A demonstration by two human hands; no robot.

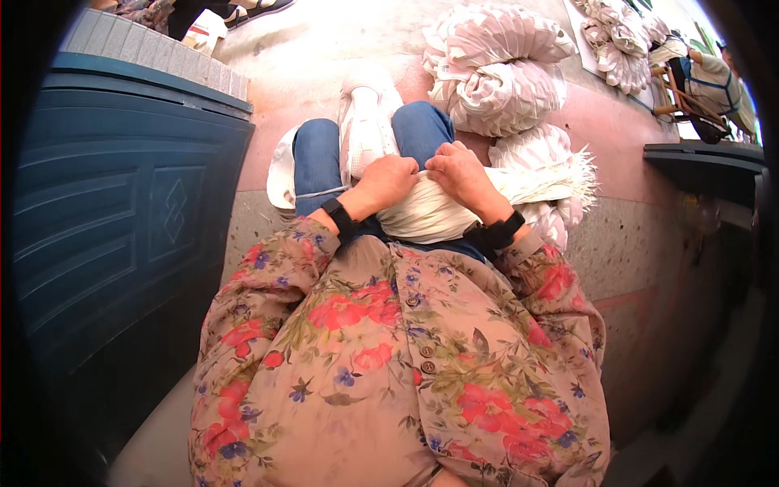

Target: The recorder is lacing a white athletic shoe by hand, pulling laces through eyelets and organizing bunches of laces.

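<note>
Across my lap lies a bundle of white, cord-like strands (pixel 423 213), its frayed end (pixel 580 176) fanning out to the right. My left hand (pixel 389 180) is closed in a pinch at the bundle's far edge. Close beside it, my right hand (pixel 461 172) has its fingers curled and pressed together. Whatever the fingertips hold is too small to make out. Between my knees stands a whitish, pale object (pixel 369 122) whose kind I cannot tell. A thin light cord (pixel 320 193) runs around my left trouser leg.
Large heaps of gathered white bundles (pixel 499 69) lie on the floor ahead to the right, with another pile (pixel 621 45) farther off. A dark blue panelled door (pixel 138 187) stands at the left. A dark ledge (pixel 706 170) and a seated person (pixel 722 85) are at the right.
</note>
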